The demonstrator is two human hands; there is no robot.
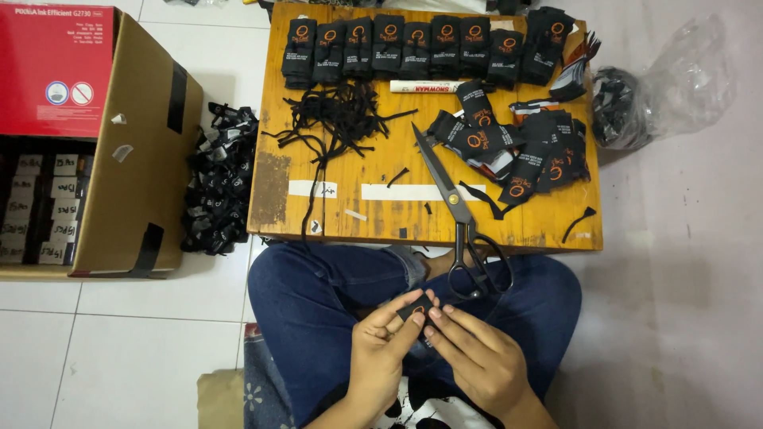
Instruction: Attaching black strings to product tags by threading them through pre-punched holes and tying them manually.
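Black fabric label (417,308) with an orange mark sits pinched between both hands, right over the lap in blue jeans (318,294). Left hand (380,349) grips its near edge with thumb and fingertips, right hand (477,357) does the same from the other side. Big black scissors (457,210) hang off the low wooden table (270,183) just beyond, with stacks of matching labels (421,48) lined up along the far edge.

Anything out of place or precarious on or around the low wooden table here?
Yes. The black scissors lie with their handles hanging past the front edge of the wooden table, above the person's lap. Black offcut strips are strewn across it, and a heap of black labels sits on the floor.
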